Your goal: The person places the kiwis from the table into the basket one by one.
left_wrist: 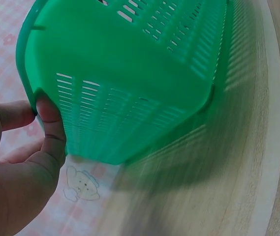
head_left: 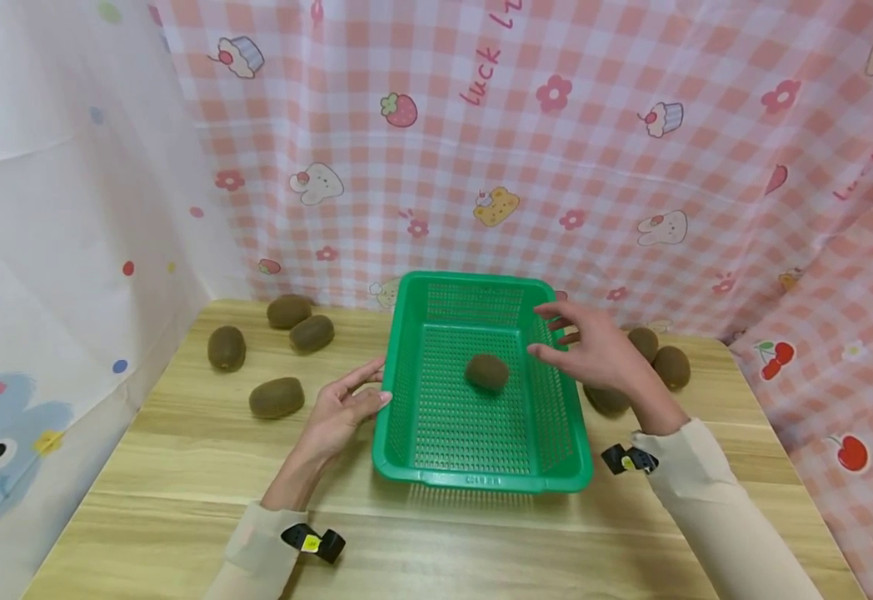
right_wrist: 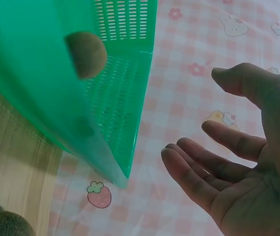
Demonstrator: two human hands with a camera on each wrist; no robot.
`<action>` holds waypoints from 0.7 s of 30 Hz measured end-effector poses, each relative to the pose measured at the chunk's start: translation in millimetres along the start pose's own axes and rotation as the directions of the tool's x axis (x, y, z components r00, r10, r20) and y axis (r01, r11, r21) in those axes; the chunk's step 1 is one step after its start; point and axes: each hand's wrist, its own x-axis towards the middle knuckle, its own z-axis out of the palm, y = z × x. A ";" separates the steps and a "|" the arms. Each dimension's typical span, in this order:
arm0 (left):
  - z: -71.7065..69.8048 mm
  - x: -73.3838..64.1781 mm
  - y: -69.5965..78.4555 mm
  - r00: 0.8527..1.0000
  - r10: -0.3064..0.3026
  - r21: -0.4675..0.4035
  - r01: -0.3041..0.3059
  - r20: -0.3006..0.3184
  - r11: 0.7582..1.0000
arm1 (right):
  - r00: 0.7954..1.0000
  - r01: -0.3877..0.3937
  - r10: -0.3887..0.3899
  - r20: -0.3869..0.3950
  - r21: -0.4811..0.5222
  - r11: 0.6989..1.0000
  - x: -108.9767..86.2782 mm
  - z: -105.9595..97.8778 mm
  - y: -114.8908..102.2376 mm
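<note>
A green plastic basket (head_left: 481,481) with slotted walls stands over the middle of the wooden table. One brown kiwi (head_left: 487,372) is inside it, on the perforated bottom. My left hand (head_left: 342,414) pinches the basket's left rim between thumb and fingers, and the left wrist view shows the thumb and a finger (left_wrist: 51,120) on either side of that edge. Over the right rim, my right hand (head_left: 590,346) has its fingers spread and holds nothing. In the right wrist view the loose fingers (right_wrist: 194,177) are apart from the basket wall (right_wrist: 36,83).
Several kiwis (head_left: 276,397) lie on the table left of the basket. To its right are more kiwis (head_left: 672,367), partly hidden behind my right hand and wrist. A pink checked curtain (head_left: 444,167) hangs along the table's back edge, and a white cloth (head_left: 69,208) hangs at the left.
</note>
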 end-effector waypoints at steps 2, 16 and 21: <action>1.2 -0.2 0.5 1.000 -0.005 -0.009 0.005 -0.002 1.000 | 1.000 0.009 -0.009 -0.010 -0.009 1.000 -1.7 -1.6 1.3; 2.4 0.8 0.1 1.000 -0.014 -0.006 0.014 -0.008 1.000 | 0.993 0.010 -0.019 -0.115 -0.077 0.997 -15.8 -5.0 14.9; 2.2 1.1 -0.8 1.000 -0.012 -0.002 0.012 -0.006 1.000 | 0.987 -0.027 0.015 -0.162 -0.072 0.997 -20.6 -3.3 23.8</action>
